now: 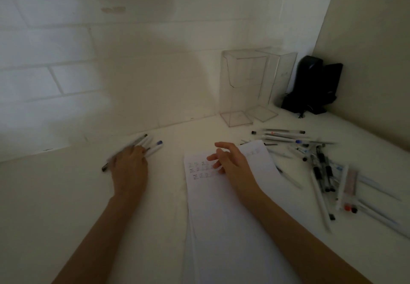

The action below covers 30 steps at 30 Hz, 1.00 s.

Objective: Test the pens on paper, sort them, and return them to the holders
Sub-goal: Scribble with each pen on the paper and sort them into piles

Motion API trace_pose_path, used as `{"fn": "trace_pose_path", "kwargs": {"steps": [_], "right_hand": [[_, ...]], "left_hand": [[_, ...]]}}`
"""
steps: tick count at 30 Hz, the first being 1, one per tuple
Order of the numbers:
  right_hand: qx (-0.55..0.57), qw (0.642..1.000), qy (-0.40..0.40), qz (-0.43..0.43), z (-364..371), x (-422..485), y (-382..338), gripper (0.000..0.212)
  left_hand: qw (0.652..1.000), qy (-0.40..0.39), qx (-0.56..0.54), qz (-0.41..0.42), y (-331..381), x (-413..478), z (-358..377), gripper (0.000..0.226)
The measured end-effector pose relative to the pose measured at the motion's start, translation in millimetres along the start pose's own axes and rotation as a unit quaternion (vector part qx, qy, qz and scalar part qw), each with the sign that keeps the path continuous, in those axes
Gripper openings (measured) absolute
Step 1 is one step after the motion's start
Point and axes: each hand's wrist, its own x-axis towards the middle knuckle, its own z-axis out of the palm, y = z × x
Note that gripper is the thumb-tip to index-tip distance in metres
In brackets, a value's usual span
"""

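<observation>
The left hand (129,164) lies over a few pens (153,145); gripping or just pressing, I cannot tell. The right hand (230,161) hovers loose-fingered above the paper (221,217), with the main pile (319,168) to its right and the holders (241,88) beyond. If let go carelessly, the left pens may roll and mix.

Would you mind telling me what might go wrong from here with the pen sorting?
1. The small group of pens under the left hand lies loose on the table and may roll away.
2. The right hand hovers over the test marks and might smear fresh ink.
3. The pile of pens reaches the right edge of the paper, so shifting the sheet could scatter it.
</observation>
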Motion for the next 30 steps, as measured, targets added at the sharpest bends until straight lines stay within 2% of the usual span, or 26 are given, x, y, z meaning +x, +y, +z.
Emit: {"fn": "trace_pose_path", "kwargs": {"steps": [3, 6, 7, 10, 13, 17, 19, 22, 24, 25, 27, 30], "right_hand": [[-0.029, 0.999, -0.013, -0.001, -6.6, 3.9, -4.2, 0.014], [-0.153, 0.988, 0.031, -0.014, -34.0, 10.0, -15.2, 0.010], [-0.234, 0.971, 0.055, -0.012, -48.7, 10.8, -17.8, 0.010], [-0.474, 0.875, 0.080, 0.052, -96.8, -0.8, -14.6, 0.017], [-0.546, 0.826, 0.098, 0.101, -124.3, -20.7, -3.5, 0.020], [-0.613, 0.777, 0.121, 0.076, -129.2, -29.2, 7.3, 0.029], [-0.584, 0.790, 0.169, 0.077, -130.3, -31.2, 2.9, 0.023], [-0.475, 0.846, 0.237, 0.047, -132.0, -37.3, -13.9, 0.018], [-0.377, 0.893, 0.248, 0.001, -129.6, -41.3, -27.9, 0.010], [-0.322, 0.918, 0.230, -0.019, -127.1, -42.3, -35.1, 0.005], [-0.255, 0.956, 0.140, -0.028, -118.4, -43.6, -45.6, 0.007], [-0.163, 0.986, 0.023, -0.013, -102.5, -47.4, -44.8, 0.007]], "left_hand": [[0.997, 0.002, -0.027, 0.076, 21.3, -11.7, -4.3, 0.027], [0.977, -0.097, -0.085, 0.168, 64.3, -38.3, -16.1, 0.046], [0.971, -0.135, -0.096, 0.174, 76.2, -48.6, -18.7, 0.054], [0.954, -0.179, -0.092, 0.223, 92.2, -77.8, -12.7, 0.080], [0.944, -0.200, -0.089, 0.246, 89.4, -88.7, -1.5, 0.098], [0.948, -0.188, -0.094, 0.241, 89.2, -90.0, 0.1, 0.084], [0.948, -0.187, -0.091, 0.241, 89.4, -91.2, 0.2, 0.083], [0.947, -0.187, -0.094, 0.244, 88.2, -91.1, 1.0, 0.092], [0.949, -0.169, -0.107, 0.244, 90.0, -91.4, 0.2, 0.097], [0.952, -0.143, -0.126, 0.240, 92.4, -90.0, -1.4, 0.094], [0.953, -0.091, -0.178, 0.225, 99.3, -85.4, -8.4, 0.085], [0.944, -0.049, -0.216, 0.243, 110.1, -77.6, -21.5, 0.071]]}}
